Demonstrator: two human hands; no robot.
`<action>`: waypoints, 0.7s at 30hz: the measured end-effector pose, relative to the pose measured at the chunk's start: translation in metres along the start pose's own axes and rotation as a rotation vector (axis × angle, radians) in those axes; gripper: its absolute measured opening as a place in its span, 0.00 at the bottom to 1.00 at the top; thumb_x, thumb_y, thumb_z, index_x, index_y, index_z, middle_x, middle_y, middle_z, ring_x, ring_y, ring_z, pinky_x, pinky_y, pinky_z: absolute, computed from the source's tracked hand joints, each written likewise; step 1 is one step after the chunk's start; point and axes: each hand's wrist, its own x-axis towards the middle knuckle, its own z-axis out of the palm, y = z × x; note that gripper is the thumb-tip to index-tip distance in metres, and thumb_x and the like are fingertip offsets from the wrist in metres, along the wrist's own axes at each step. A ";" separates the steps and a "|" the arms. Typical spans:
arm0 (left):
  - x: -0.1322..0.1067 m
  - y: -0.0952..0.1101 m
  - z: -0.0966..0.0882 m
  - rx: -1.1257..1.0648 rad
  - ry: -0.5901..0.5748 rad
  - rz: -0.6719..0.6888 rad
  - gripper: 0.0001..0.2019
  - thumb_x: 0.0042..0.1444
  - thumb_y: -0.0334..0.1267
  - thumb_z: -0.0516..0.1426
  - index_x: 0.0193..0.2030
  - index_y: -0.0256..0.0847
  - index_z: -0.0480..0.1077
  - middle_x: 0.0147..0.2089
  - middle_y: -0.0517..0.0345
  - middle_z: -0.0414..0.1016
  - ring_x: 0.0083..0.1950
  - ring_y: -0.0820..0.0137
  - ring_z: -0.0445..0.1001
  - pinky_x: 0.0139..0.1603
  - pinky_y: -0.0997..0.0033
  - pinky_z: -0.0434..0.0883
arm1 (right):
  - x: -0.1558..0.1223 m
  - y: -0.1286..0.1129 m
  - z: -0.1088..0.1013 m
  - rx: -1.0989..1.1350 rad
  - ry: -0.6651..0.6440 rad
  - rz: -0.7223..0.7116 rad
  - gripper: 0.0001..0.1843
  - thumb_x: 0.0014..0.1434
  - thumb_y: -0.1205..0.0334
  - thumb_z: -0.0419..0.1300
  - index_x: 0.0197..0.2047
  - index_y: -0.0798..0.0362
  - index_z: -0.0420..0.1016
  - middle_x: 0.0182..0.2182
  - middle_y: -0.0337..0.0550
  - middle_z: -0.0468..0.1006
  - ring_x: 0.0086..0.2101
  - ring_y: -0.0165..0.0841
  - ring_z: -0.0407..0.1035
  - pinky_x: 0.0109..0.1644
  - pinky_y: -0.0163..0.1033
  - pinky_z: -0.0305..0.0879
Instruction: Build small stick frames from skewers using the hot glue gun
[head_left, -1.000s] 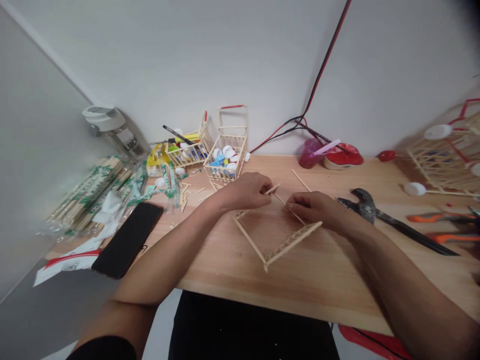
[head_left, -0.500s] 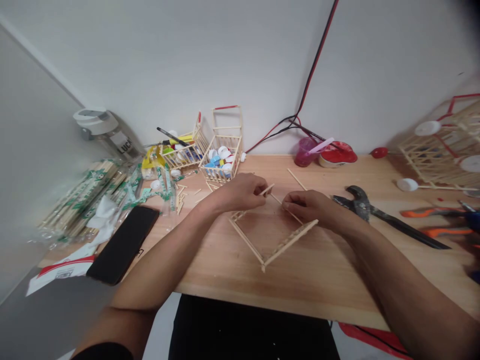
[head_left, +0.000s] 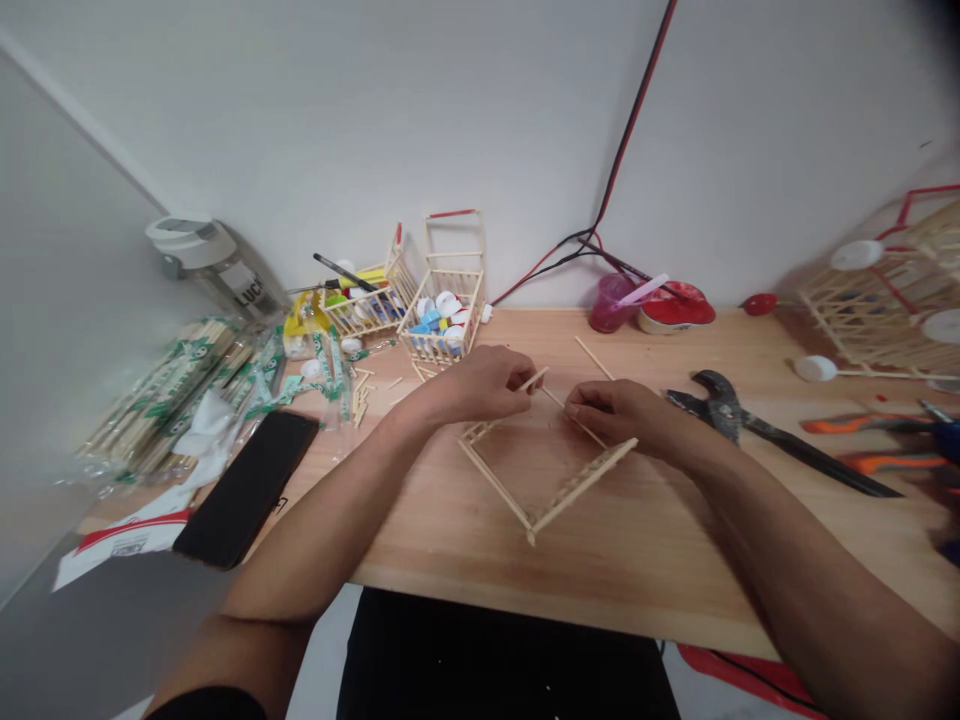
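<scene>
A four-sided frame of thin wooden sticks (head_left: 583, 487) rests on the wooden table (head_left: 450, 545), one corner towards me. Short crosspieces show along its sides. My left hand (head_left: 499, 385) is closed, pinching the frame near its far corner between thumb and fingers. Opposite it, my right hand (head_left: 611, 410) is closed with its fingertips on a thin stick (head_left: 591, 434) along the frame's far right side. Whether that stick is joined at both ends cannot be made out. Just beyond the right hand lies a loose stick (head_left: 594, 358).
Two small stick carts (head_left: 480, 290) hold bottle caps at the back. Packaged sticks (head_left: 161, 395), a phone (head_left: 247, 490) and a bottle (head_left: 225, 270) are on the left. Pliers (head_left: 787, 445), a purple cup (head_left: 606, 305) and a larger stick model (head_left: 862, 320) are on the right.
The frame's near corner has shifted very slightly to the right. Both hands stay in almost the same place with the same grip.
</scene>
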 end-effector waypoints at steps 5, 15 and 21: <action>0.000 0.000 0.000 -0.009 -0.011 0.005 0.11 0.47 0.29 0.51 0.35 0.35 0.73 0.30 0.58 0.73 0.30 0.74 0.65 0.31 0.74 0.57 | 0.000 0.001 0.001 0.019 0.001 0.001 0.13 0.57 0.53 0.52 0.29 0.52 0.70 0.22 0.37 0.68 0.25 0.30 0.60 0.30 0.36 0.55; 0.001 -0.002 0.001 -0.006 -0.001 0.018 0.10 0.47 0.29 0.52 0.34 0.35 0.73 0.29 0.59 0.72 0.30 0.74 0.64 0.30 0.74 0.57 | 0.001 0.000 0.000 -0.015 0.009 0.008 0.14 0.56 0.53 0.51 0.29 0.52 0.70 0.23 0.38 0.69 0.26 0.31 0.62 0.31 0.36 0.55; 0.000 -0.001 0.000 0.005 -0.001 0.011 0.09 0.47 0.30 0.52 0.33 0.35 0.73 0.28 0.59 0.71 0.30 0.73 0.64 0.30 0.74 0.57 | 0.001 -0.001 0.000 -0.026 0.005 0.005 0.14 0.56 0.51 0.51 0.29 0.52 0.71 0.22 0.38 0.69 0.25 0.30 0.61 0.30 0.36 0.55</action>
